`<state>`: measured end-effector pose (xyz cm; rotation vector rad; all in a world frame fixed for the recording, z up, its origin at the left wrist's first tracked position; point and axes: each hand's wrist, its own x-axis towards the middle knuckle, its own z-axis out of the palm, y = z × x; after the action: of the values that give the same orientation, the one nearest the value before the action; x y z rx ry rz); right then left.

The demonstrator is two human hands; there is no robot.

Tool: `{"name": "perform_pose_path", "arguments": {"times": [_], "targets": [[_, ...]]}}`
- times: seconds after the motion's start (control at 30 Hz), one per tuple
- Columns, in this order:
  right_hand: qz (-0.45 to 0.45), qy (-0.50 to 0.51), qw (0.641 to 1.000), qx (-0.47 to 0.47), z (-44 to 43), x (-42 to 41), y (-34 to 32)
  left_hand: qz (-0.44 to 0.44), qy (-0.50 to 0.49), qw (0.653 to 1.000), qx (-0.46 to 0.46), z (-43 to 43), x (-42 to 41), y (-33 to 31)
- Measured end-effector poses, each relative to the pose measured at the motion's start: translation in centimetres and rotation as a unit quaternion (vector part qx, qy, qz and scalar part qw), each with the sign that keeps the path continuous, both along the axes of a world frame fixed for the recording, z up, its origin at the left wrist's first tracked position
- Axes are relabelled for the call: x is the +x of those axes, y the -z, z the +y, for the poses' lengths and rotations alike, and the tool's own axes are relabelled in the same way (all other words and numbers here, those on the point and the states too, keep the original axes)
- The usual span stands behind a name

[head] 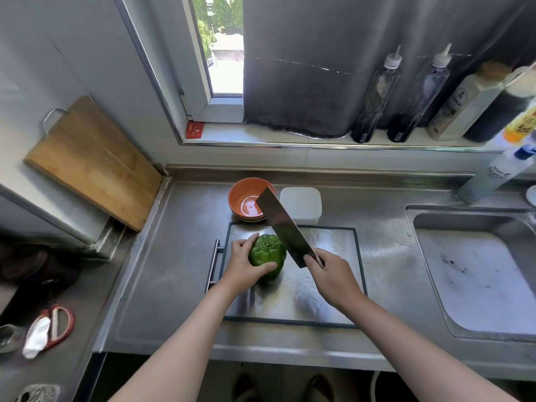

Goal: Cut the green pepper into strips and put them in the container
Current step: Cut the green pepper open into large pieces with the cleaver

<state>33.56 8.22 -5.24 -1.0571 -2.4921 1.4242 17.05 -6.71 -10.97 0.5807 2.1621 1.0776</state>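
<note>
A whole green pepper (267, 254) sits on the steel cutting board (333, 256), stem end facing up. My left hand (245, 266) grips it from the left, thumb across its front. My right hand (330, 275) holds the handle of a broad cleaver (282, 224). Its blade is raised at a slant above the pepper's right side, tip pointing up and to the left. Behind the board stand an orange bowl (242, 195) and a white square container (301, 203).
A sink (475, 271) lies to the right of the board. Sauce bottles (417, 97) line the window sill, and a white bottle (499, 172) stands on the counter's back right. A wooden board (92, 161) leans at the left wall. Red scissors (55, 323) lie at the lower left.
</note>
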Motion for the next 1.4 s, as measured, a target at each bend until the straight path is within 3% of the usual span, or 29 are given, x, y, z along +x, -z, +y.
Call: {"name": "perform_pose_path", "arguments": {"times": [0.13,0.23,0.43,0.77,0.83,1.0,1.4], "targets": [[-0.003,-0.005,1.0,-0.004,-0.3,-0.2,-0.3,-0.059,-0.01,0.997,0.042,-0.4,-1.0,0.1],[-0.006,-0.005,1.0,-0.011,-0.3,-0.3,-0.7,-0.064,0.002,0.998,0.024,-0.2,-0.8,0.1],[-0.005,-0.003,1.0,-0.014,0.0,-0.6,-1.4,-0.017,0.001,1.0,-0.014,0.2,0.1,0.9],[-0.034,-0.034,0.999,0.008,0.5,0.6,-1.0,-0.164,-0.003,0.986,0.038,-0.5,-1.7,-0.3],[-0.03,-0.034,0.999,0.004,0.2,0.6,-0.9,-0.151,-0.006,0.988,0.034,-0.3,-1.7,-0.5],[-0.023,-0.032,0.999,0.004,-0.2,0.4,-0.6,-0.021,-0.033,0.999,0.001,0.0,-0.1,0.1],[-0.042,-0.051,0.997,0.026,-1.6,-0.1,-1.5,-0.028,-0.086,0.994,0.061,0.6,1.1,0.3]]}}
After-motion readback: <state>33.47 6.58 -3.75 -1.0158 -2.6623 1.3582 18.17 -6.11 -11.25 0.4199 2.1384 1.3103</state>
